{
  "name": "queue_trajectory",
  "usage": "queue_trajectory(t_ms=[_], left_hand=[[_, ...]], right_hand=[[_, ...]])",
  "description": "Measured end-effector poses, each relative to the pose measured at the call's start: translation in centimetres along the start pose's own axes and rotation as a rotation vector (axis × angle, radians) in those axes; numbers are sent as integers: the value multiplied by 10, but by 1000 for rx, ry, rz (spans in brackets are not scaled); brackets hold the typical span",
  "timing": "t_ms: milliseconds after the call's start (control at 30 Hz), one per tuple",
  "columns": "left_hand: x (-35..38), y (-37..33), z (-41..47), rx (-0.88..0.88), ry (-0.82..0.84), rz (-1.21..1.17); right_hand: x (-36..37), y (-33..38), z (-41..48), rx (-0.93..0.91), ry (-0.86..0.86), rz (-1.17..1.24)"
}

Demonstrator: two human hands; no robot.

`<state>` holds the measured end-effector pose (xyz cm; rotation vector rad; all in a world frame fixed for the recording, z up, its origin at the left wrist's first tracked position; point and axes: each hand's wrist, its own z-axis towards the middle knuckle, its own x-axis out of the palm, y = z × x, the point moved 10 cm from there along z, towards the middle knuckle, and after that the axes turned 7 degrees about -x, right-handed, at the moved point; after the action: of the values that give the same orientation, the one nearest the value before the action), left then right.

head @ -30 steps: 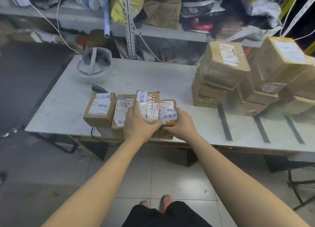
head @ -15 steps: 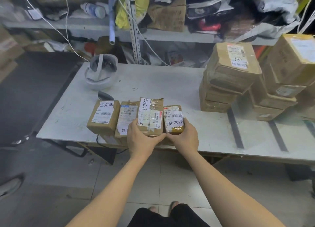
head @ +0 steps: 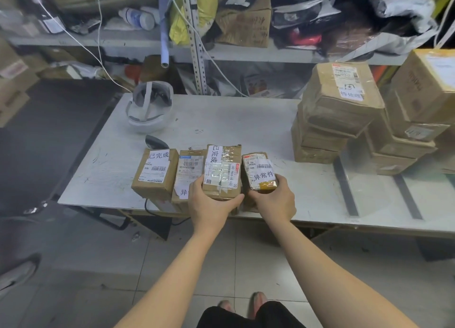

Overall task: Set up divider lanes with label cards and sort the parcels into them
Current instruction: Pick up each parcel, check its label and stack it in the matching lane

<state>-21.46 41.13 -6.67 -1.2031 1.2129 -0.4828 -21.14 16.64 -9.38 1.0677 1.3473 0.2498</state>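
Observation:
Four small brown parcels stand in a row at the near edge of the white table [head: 234, 120]. My left hand [head: 209, 204] grips the taped parcel [head: 222, 170] with a white card reading 已完成. My right hand [head: 273, 201] grips the small parcel [head: 258, 171] carded 异常件. Left of them stand a parcel [head: 188, 172] with a partly hidden card and an end parcel [head: 156, 173] carded 已完成. Dark tape strips [head: 346, 187] mark lanes on the table's right part. A stack of larger parcels [head: 337, 111] stands at the back right.
A white headset [head: 149, 108] lies at the table's back left, and a dark handheld scanner [head: 155, 141] sits behind the row. More boxes [head: 423, 98] pile up at the far right. Cluttered shelves [head: 221, 49] run behind. The floor below is tiled.
Both hands keep their hold on the same two parcels. The view has shifted, so the table sits lower and further right in frame; the parcels look unmoved.

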Motion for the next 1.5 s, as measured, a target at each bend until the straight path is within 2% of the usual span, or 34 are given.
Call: queue_trajectory(t_ms=[333, 567, 833, 967, 1133, 1500], left_hand=[[5, -13, -7, 96, 47, -50], [29, -33, -24, 164, 136, -71], [57, -82, -73, 192, 113, -104], [76, -123, -108, 278, 107, -56], [102, -165, -171, 349, 76, -34], [215, -222, -337, 339, 127, -107]], right_hand=[[-55, 11, -2, -72, -96, 8], [-103, -8, -17, -23, -205, 24], [-172, -45, -31, 33, -334, 65], [-212, -62, -33, 49, -352, 117], [-281, -90, -39, -22, -387, 143], [-447, -220, -47, -22, -436, 140]])
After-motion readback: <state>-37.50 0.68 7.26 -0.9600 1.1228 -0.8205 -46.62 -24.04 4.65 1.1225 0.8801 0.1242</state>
